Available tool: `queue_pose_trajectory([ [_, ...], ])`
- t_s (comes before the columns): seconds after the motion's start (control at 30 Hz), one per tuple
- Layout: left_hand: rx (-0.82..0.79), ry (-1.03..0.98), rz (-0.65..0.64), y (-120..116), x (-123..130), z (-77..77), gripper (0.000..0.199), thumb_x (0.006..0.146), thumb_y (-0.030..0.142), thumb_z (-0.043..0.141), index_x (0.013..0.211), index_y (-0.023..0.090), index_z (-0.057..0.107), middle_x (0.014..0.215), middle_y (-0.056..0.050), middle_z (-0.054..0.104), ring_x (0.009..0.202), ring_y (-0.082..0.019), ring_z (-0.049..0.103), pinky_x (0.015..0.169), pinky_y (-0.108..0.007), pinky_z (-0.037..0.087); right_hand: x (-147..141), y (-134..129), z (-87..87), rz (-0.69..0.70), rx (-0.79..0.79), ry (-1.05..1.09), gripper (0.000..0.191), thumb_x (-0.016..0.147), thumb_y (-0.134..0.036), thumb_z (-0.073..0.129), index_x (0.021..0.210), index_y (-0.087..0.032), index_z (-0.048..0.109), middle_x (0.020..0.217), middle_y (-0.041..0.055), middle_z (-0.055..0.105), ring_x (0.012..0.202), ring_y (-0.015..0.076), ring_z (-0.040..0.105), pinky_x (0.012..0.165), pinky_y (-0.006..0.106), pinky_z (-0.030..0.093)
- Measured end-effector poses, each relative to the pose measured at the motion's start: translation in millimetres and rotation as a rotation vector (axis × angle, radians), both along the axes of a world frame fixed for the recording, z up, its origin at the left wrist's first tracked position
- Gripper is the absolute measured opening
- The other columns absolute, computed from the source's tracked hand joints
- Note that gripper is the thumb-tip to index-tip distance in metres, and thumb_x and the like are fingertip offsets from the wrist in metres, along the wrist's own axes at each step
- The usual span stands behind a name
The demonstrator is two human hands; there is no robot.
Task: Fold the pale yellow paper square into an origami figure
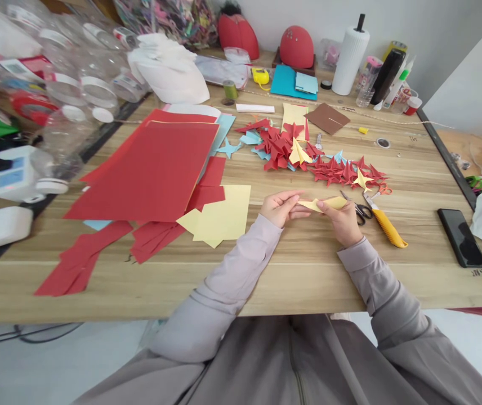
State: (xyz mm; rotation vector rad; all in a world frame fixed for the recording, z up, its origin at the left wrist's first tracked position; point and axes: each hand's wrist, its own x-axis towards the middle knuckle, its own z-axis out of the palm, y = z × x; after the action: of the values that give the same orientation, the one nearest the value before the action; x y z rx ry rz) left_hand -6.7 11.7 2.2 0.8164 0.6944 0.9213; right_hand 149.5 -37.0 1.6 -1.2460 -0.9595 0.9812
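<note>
Both the left hand and right hand pinch a folded yellow paper together

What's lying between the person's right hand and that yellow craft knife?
In the head camera view, black-handled metal scissors lie between the right hand, which pinches folded yellow paper, and the yellow-orange craft knife.

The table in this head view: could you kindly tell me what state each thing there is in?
Yellow paper, folded, held up
Left hand, touching the paper's end
Right hand, pinching the paper
Scissors, closed, lying flat
Yellow utility knife, lying on the table
Phone, face up, screen dark
Paper towel roll, upright
</note>
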Motion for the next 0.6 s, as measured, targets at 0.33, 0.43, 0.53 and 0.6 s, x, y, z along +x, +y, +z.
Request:
queue_pose_trajectory([
  [0.33, 0.07, 0.108, 0.063, 3.4, -3.6, -3.7, 0.049, 0.049, 0.04, 0.085, 0.083, 0.01, 0.067, 0.064, -0.005, 0.07, 0.063, -0.021, 0.07, 0.068, -0.035, 0.06, 0.1, 0.2, -0.1, -0.02, -0.004, -0.01, 0.027, 0.06, -0.041, 0.08, 0.069, -0.018, 0.071, 0.062, -0.001, 0.066, 0.057, 0.0124, 0.056, 0.057, 0.027, 0.047],
  [0.43, 0.104, 0.099, 0.074, 1.7, -3.7, -0.3, 0.047, 0.055, 0.041, 0.082, 0.087, 0.011, 0.068, 0.073, -0.007, 0.072, 0.069, -0.021, 0.07, 0.068, -0.035, 0.059, 0.5, 0.9, -1.4, -0.014, -0.008, 0.011, 0.027, 0.06, -0.041, 0.079, 0.068, -0.017, 0.07, 0.062, -0.0007, 0.066, 0.057, 0.012, 0.056, 0.056, 0.026, 0.046],
  [0.53, 0.241, 0.135, 0.073, -0.6, -1.4, 0.9, 0.046, 0.052, 0.035, 0.084, 0.091, 0.013, 0.071, 0.099, -0.011, 0.071, 0.081, -0.021, 0.069, 0.072, -0.034, 0.058, -0.7, 0.6, -1.3, 0.02, -0.004, 0.036, 0.026, 0.062, -0.041, 0.079, 0.069, -0.017, 0.069, 0.062, -0.001, 0.065, 0.057, 0.0112, 0.056, 0.056, 0.024, 0.046],
  [0.6, 0.329, 0.157, 0.053, -1.8, 0.5, -0.8, 0.043, 0.048, 0.029, 0.085, 0.085, 0.014, 0.072, 0.106, -0.012, 0.069, 0.082, -0.02, 0.068, 0.074, -0.034, 0.057, -2.5, -0.2, 0.0, 0.052, -0.012, 0.051, 0.028, 0.063, -0.042, 0.078, 0.071, -0.017, 0.069, 0.066, -0.0002, 0.066, 0.058, 0.0114, 0.056, 0.057, 0.025, 0.047],
])
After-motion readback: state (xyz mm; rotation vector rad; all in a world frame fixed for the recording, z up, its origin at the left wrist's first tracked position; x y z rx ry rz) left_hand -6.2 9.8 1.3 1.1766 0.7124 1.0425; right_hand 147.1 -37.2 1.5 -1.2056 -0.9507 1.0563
